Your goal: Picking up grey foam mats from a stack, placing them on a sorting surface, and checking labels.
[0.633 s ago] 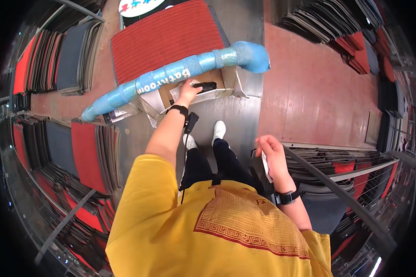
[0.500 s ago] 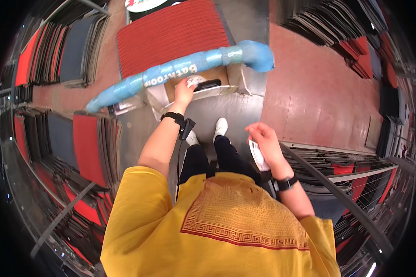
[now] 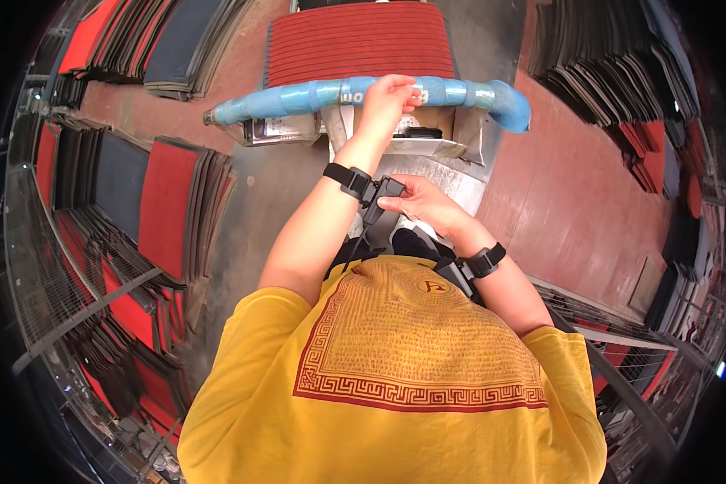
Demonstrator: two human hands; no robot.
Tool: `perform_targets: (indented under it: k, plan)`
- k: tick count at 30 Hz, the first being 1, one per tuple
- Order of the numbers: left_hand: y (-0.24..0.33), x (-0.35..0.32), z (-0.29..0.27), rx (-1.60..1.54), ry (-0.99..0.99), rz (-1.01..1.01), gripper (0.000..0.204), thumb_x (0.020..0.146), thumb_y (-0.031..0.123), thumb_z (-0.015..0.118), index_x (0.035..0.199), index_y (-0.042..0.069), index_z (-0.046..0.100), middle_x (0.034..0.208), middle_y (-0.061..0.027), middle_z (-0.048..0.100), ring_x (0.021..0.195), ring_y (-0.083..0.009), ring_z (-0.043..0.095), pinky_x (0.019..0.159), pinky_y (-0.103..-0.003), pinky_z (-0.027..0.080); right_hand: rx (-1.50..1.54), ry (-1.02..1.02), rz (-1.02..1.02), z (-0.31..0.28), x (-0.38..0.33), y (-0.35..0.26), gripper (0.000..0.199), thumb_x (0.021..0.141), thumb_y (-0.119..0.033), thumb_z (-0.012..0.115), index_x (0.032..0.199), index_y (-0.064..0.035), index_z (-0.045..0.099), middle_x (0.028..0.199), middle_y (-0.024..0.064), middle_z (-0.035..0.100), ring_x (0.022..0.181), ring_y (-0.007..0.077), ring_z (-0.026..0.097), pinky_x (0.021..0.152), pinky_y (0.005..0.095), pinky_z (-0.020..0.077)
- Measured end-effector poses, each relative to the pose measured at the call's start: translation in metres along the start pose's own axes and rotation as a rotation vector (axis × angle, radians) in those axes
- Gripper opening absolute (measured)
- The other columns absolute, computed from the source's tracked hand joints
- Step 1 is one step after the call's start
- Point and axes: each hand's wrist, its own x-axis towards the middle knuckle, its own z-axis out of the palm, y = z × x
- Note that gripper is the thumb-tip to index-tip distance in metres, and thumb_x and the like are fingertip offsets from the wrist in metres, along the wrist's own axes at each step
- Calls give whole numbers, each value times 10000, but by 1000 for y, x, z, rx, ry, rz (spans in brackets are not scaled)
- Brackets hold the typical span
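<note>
Our left hand is clamped on the blue wrapped roll lying across the open carton; looks long, prob soft and floppy, so grip mid-length. Right hand pinches the wrist device.

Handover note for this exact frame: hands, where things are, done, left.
Left hand: gripping the blue wrapped roll, which lies across the open cardboard box.
Right hand: fingers on the small black device strapped to the left wrist, cable hanging from it.
Red ribbed mat lies beyond the roll.
Done: roll is on the box.
Left: roll not lifted; right hand holds none of the goods.
</note>
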Motion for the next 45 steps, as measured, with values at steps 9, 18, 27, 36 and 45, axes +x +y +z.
perform_targets:
  k: [9,18,27,36,45]
  plan:
    - [-3,-13,16,38,-60,56,220,923,105,538,1113,10,598,966,-97,668,825,-144,630,738,-262,487,-120,185,-222,-4,-15,2,404,832,-218,737,1152,-10,605,996,34,645,861,74,557,724,227,436]
    - [-53,-66,82,184,-100,166,237,897,39,538,1128,12,577,964,-68,639,836,-123,595,777,-268,472,-367,34,-183,-32,-59,31,348,759,-169,786,1010,31,653,883,71,680,827,106,610,745,258,499]
    - [-25,-123,126,332,-158,369,313,859,17,561,1172,29,562,1058,-91,582,959,-184,559,884,-305,439,-296,90,-145,-26,-109,47,293,691,-107,786,907,24,638,840,49,660,777,110,592,695,267,472]
    - [-20,-129,117,387,-113,483,317,872,42,563,1187,21,535,1044,-104,566,995,-205,564,908,-320,438,-639,204,-260,2,-137,9,382,688,-194,804,951,25,635,827,146,667,765,260,646,707,343,492]
    - [-6,-122,116,506,-55,613,316,868,49,566,1181,18,530,1050,-114,578,1000,-239,569,903,-336,440,-576,92,-209,-7,-117,16,405,708,-225,783,989,24,631,844,160,673,776,291,649,726,371,488]
